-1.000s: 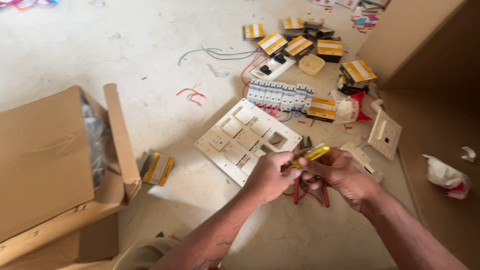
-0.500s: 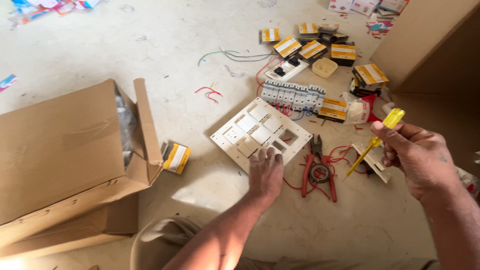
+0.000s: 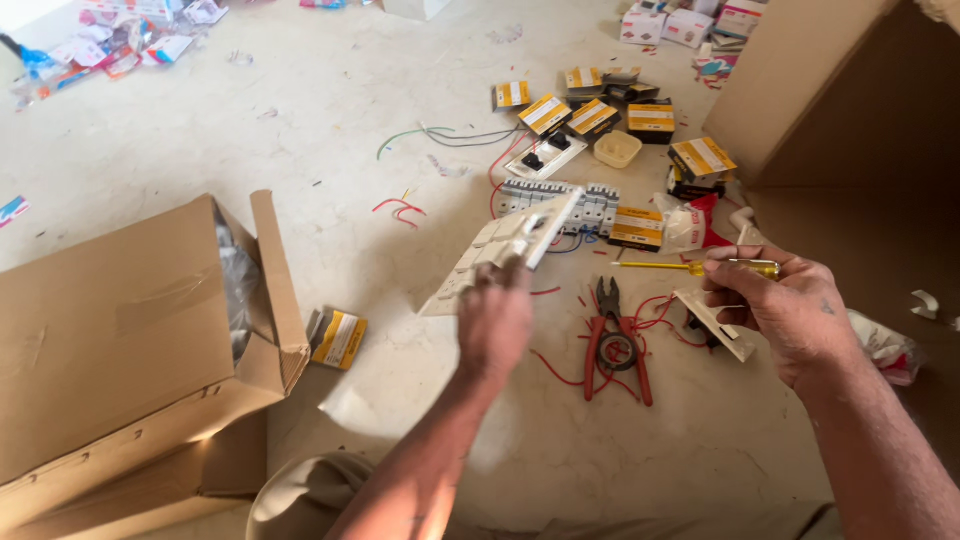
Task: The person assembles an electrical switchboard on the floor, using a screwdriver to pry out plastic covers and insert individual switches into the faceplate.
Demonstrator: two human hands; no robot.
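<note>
- Left hand (image 3: 495,320): raised off the floor (image 3: 300,120), fingers pinching the lower edge of a cream switch plate (image 3: 505,245). The plate is tilted up and held clear of the floor, its face turned partly away from the camera, which looks like a hold for examining or working on its rear side.
- Right hand (image 3: 785,305): fingers pressed together around the handle of a yellow screwdriver (image 3: 690,267). The shaft lies roughly level and its tip points left toward the lifted plate, well apart from it. The tool is gripped ready for use and touches nothing.
- Red-handled pliers (image 3: 612,340): lying flat on the floor between the two hands, handles toward the person, set over loose red wire (image 3: 560,372). Placed within reach of either hand.
- A second cream plate (image 3: 712,322): on the floor just under the right hand, partly hidden by it; contact cannot be told.
- Row of grey circuit breakers (image 3: 600,205): on the floor just behind the lifted plate, partly covered by it.
- Small yellow-and-black boxes (image 3: 650,118): scattered beyond the breakers, one more (image 3: 338,338) beside the open cardboard carton (image 3: 130,330) at left.
- Large cardboard box (image 3: 800,80): stands at upper right, bounding the work area.
</note>
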